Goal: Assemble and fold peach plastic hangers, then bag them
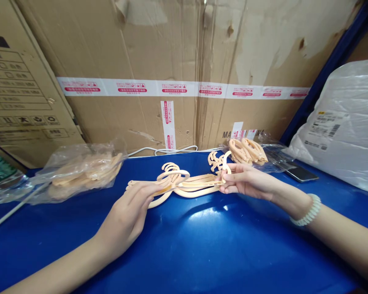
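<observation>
Behind both hands stands a cardboard box (135, 45), and beneath them spreads the blue surface (208, 249). Beyond the left hand (125, 212) lies a clear bag (88, 173) of beige parts. Between the hands rests a pile of beige frames (190, 194), close enough that the slim bar (199, 185) pinched by the left hand could snag it. The right hand (248, 179) pinches a curved hook (226, 159) at the bar's far end; whether they touch, I cannot tell. Pressure applied askew there might crack the bar, while a loose fingertip hold might drop the hook.
</observation>
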`<act>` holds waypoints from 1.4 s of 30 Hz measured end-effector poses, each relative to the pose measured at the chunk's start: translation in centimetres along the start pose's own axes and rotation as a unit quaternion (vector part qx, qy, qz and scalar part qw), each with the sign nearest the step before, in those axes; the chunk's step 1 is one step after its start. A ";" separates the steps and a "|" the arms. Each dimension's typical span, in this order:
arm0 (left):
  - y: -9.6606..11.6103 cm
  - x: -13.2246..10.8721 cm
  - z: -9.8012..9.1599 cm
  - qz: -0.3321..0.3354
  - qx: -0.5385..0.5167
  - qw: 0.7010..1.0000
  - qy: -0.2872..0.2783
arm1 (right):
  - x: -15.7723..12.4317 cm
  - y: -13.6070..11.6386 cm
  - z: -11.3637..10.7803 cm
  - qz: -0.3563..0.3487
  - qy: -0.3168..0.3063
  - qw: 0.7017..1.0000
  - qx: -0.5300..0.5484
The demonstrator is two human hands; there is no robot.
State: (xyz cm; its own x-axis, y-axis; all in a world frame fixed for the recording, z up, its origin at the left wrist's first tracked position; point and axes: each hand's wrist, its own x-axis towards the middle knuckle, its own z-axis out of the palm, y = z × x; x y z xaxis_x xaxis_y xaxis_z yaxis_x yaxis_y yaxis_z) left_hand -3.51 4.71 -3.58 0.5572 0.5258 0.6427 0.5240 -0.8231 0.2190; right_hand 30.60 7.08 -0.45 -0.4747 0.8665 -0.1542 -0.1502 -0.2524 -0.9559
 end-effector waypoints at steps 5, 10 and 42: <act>0.0 0.0 0.0 0.009 -0.004 1.000 -0.005 | 0.0 0.5 0.6 -0.018 0.049 0.998 -0.030; 0.1 0.0 -0.1 -0.008 -0.005 1.000 -0.007 | 0.0 0.9 1.2 -0.049 0.092 0.993 -0.056; 0.2 1.0 -3.2 -0.042 0.012 0.996 -0.072 | 0.0 -0.3 0.8 -0.125 0.162 0.979 -0.014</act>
State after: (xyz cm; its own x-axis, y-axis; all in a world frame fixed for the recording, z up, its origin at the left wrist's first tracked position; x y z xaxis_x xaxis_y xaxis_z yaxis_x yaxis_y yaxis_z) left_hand -4.92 4.40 -0.58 0.5972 0.6190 0.5101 0.5868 -0.7707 0.2482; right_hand 29.99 6.81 -0.02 -0.1259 0.9919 0.0180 -0.2006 -0.0076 -0.9796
